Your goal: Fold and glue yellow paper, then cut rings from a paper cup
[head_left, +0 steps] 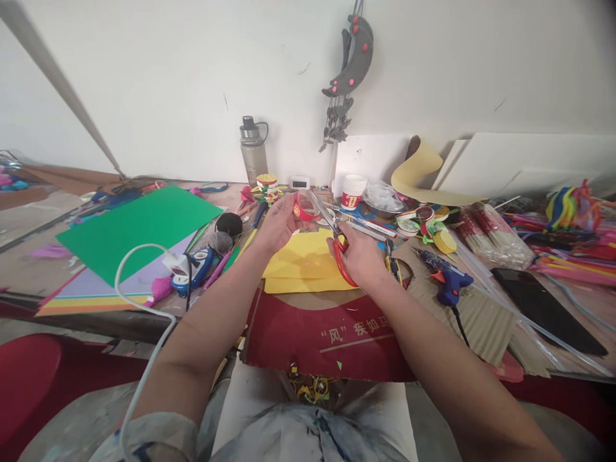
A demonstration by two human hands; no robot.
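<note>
My left hand (279, 226) pinches a red ring-shaped piece with a yellow mark (307, 209), which looks like a cut section of a paper cup. In my right hand (363, 255) is a pair of scissors with red handles (341, 260). Their blades point up and left and reach the ring's right side; whether they touch it I cannot tell. Beneath both hands, yellow sheets (308, 266) lie on a dark red cardboard piece (298, 327) at the table's front edge. A red and white paper cup (353, 192) stands just beyond my right hand.
On the left lie a green sheet (139, 231) and a blue device with a white cable (192, 273). A blue glue gun (451, 285) and a black phone (548, 311) lie on the right. A bottle (253, 154) stands by the wall. Pipe cleaners (577, 208) are at far right.
</note>
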